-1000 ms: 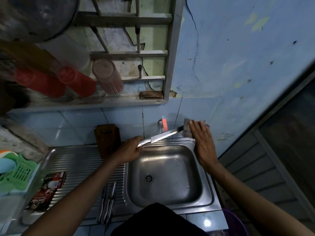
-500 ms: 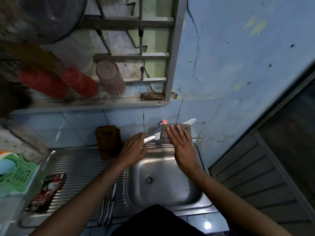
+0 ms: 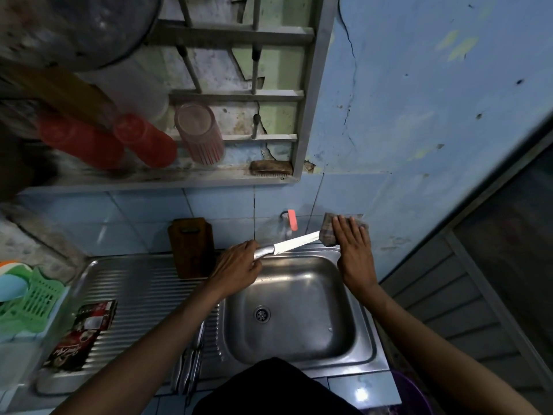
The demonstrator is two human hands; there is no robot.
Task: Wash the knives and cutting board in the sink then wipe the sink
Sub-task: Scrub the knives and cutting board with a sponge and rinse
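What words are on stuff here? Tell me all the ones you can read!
Red and black packet on the drainboard: it carries white script lettering and a picture, but it is too blurred and tilted to read.
No other writing shows on the knife, the sponge, the cups or the wall.

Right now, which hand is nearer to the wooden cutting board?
Left. The left hand grips the knife just right of the cutting board; the right hand is across the sink.
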